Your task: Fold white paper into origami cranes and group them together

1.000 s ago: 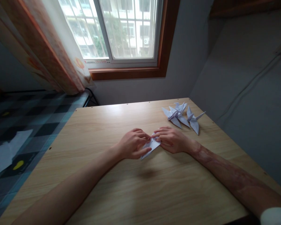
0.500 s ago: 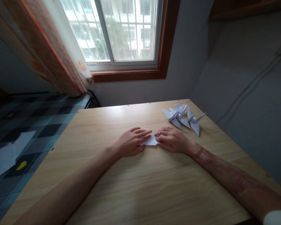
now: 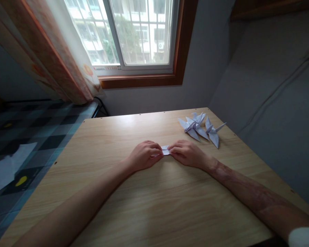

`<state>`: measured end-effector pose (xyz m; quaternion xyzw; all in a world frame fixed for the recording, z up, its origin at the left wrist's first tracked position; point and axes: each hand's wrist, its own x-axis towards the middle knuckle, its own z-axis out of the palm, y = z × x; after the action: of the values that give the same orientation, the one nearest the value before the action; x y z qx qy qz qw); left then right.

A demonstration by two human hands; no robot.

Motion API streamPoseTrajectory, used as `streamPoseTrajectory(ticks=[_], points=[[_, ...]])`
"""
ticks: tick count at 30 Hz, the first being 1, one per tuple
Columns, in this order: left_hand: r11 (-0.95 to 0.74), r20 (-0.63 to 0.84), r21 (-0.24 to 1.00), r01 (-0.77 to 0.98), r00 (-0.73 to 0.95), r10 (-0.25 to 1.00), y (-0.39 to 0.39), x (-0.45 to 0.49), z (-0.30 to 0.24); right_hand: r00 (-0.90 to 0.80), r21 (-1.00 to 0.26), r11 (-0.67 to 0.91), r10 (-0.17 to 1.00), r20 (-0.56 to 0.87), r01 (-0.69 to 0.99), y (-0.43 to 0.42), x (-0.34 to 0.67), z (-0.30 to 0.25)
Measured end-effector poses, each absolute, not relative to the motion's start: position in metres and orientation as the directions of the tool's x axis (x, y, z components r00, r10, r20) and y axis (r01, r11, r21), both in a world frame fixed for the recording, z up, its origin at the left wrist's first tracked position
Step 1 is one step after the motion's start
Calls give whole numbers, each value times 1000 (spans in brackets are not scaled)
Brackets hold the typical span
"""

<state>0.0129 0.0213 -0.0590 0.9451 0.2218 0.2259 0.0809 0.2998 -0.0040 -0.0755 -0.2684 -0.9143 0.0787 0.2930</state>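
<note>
A small folded piece of white paper [image 3: 166, 151] lies between my two hands near the middle of the wooden table [image 3: 154, 206]. My left hand [image 3: 146, 155] pinches its left end, thumb and fingers together. At the right end, the fingers of my right hand [image 3: 185, 152] are closed on the paper too. Both hands cover much of it, so only the middle strip shows. Several folded white paper cranes [image 3: 194, 126] stand close together beyond my right hand, one of them [image 3: 212, 132] slightly apart on the right.
To the left is a bed with a checked cover [image 3: 41, 127], with white sheets of paper [image 3: 5, 168] on it. A window [image 3: 144, 34] and an orange curtain [image 3: 51, 51] are behind the table. A grey wall [image 3: 267, 85] runs along the right.
The fingers of my left hand have curled from lying flat over the paper into a pinch at its end. Less of the paper's near edge shows between my hands now.
</note>
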Motion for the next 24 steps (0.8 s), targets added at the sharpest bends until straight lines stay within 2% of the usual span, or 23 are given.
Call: streamPoseTrajectory(ticks=[6,13,16,24], points=[[-791,319,454,411,754,574,22,16,-54,-505,-588,679,728,463,440,-6,292,-72],[-711,275,544,446,706,653,23,18,-58,-446,-681,600,790,421,420,-9,287,-70],[-709,263,538,455,709,654,24,18,-59,-432,-695,585,801,415,417,-8,286,-70],[-702,173,415,579,707,686,25,21,-56,-399,-718,555,823,404,420,-6,285,-72]])
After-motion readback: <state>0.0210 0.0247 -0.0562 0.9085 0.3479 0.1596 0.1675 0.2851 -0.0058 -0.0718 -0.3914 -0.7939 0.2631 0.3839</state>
